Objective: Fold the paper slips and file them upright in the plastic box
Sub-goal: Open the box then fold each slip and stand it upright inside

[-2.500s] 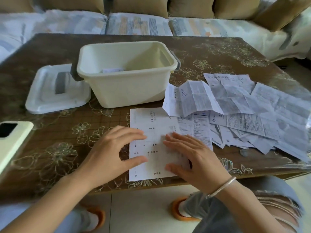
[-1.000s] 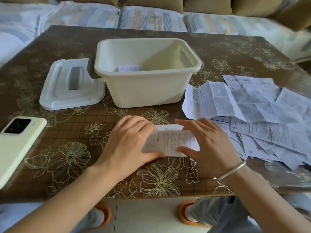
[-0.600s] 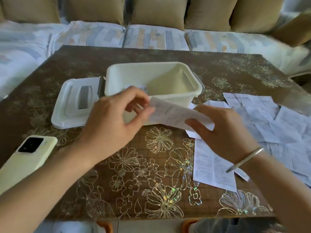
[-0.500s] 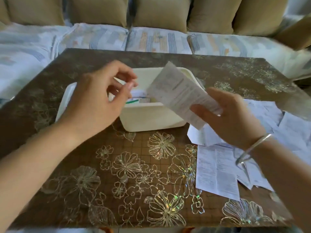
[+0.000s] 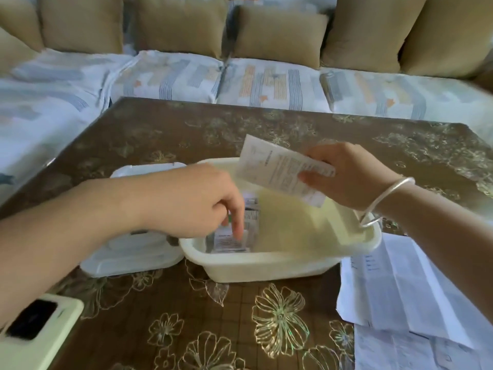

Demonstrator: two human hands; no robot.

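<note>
- A folded slip point(image 5: 282, 172) is pinched by the right hand point(image 5: 346, 177) in the upper middle, just above the plastic box point(image 5: 266, 265).
- The filed slips point(image 5: 232, 237) at its left end are touched by the loose fingers of the left hand point(image 5: 197, 204); nothing is gripped.
- The folded slip should be slid in upright beside them.

Left hand point(image 5: 197, 204) now reaches into the box point(image 5: 266, 265), folded slip point(image 5: 277, 169) raised above.
</note>
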